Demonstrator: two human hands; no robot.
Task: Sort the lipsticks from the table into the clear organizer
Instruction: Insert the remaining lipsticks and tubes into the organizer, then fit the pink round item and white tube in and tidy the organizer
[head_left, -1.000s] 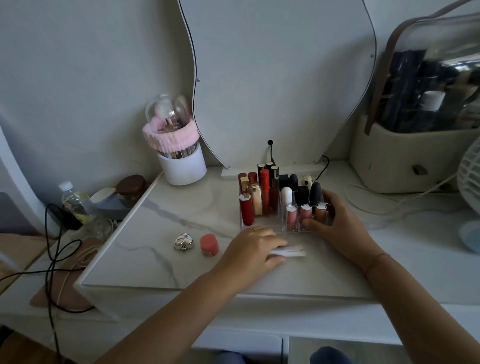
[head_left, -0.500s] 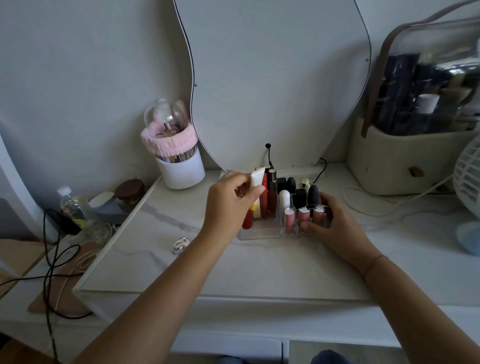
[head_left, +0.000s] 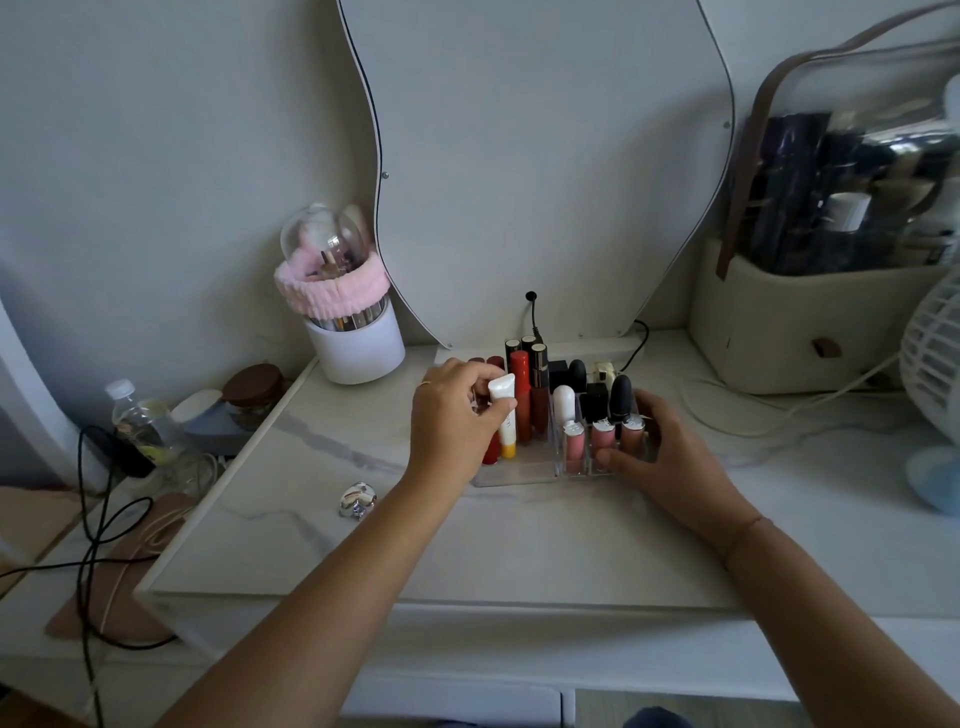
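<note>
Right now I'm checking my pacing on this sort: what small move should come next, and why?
Probably release the white squeeze tube with the yellow cap: it stands cap-down in the clear acrylic organizer with the left hand pinching its top. The right hand steadies the organizer's side.

You are not getting any readable text here. The white tube (head_left: 505, 414) you are gripping in your left hand (head_left: 453, 422) is carrying a few dark marks on its side, just below your fingers (head_left: 496, 405), but they are too small and blurred to make out as letters. The water bottle (head_left: 136, 421) standing off the left edge of the worktop (head_left: 519, 545) is wearing a label with yellow on it, and its print is not resolving either. The lipsticks (head_left: 522, 395) standing in the clear organizer (head_left: 514, 475) are showing no legible brand or number.
</note>
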